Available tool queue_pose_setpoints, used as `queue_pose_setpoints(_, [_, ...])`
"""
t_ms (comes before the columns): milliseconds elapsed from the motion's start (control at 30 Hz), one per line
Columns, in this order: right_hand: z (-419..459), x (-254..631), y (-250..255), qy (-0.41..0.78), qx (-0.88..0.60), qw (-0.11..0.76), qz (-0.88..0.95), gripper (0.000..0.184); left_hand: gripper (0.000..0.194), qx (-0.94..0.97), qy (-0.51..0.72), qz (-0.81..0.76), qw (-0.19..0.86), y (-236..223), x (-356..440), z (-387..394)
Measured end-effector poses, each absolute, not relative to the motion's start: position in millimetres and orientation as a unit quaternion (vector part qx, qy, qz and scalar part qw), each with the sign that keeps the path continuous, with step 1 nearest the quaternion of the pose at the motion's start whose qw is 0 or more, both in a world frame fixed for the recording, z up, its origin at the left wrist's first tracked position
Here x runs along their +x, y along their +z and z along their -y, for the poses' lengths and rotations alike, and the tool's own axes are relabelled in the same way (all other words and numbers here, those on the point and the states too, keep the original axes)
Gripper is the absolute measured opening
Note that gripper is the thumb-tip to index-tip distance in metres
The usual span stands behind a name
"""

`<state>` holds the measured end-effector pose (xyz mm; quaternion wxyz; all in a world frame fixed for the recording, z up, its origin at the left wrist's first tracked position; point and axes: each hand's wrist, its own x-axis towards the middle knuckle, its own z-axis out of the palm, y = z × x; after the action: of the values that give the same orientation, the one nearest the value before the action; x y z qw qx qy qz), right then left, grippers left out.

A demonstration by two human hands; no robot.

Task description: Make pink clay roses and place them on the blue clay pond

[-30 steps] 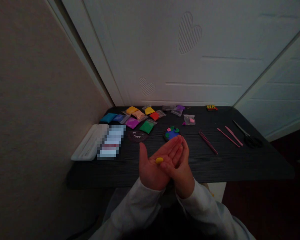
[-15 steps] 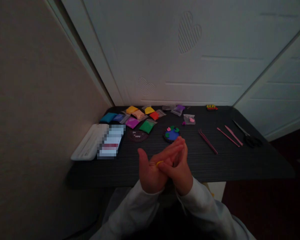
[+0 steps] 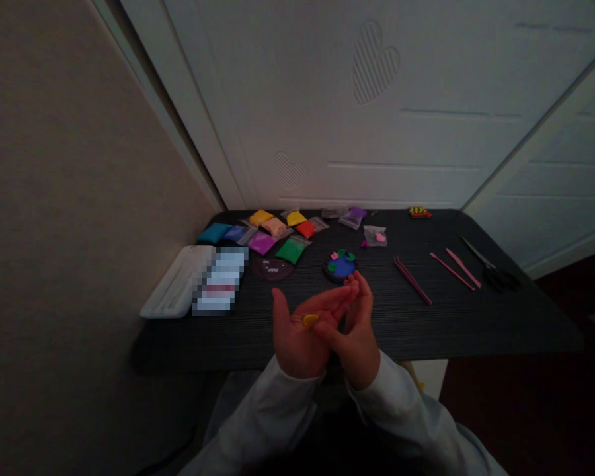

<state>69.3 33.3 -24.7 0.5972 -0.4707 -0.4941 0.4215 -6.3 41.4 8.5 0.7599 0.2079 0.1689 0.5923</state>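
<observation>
A small flattened piece of yellow clay (image 3: 310, 320) lies on the palm of my left hand (image 3: 302, 340). That hand is open, palm up, its thumb spread and its fingers stretched out to the right. My right hand (image 3: 357, 340) is against it from the right, the thumb tip at the clay's edge. Its other fingers extend upward beside and partly behind the left fingers, so they are partly hidden. Just beyond the fingertips sits a round dark-rimmed clay pond (image 3: 344, 267) with a blue middle, green leaves and a pink flower.
Bags of coloured clay, among them a green one (image 3: 293, 250), lie at the back left. A phone (image 3: 223, 281) and a white case (image 3: 176, 284) are at left. Tweezers (image 3: 412, 281), pink modelling tools (image 3: 462, 268) and scissors (image 3: 490, 268) lie at right.
My right thumb has drawn back a little from the yellow clay, so more of its flat face shows. The right fingers have shifted slightly off the left fingertips.
</observation>
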Motion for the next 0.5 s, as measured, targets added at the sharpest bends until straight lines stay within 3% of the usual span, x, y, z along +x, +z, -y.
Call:
queue_pose_setpoints(333, [-35.9,68.4,-27.6,0.394,-0.501,0.576,0.511,0.094,0.082,0.348,0.599,-0.195,0.694,4.8,-1.8,-37.0])
queue_pose_setpoints(500, [-38.1,68.1,-30.0,0.381,-0.519,0.571,0.509,0.093,0.081,0.31,0.593,-0.202,0.715,6.5,-0.9,-37.8])
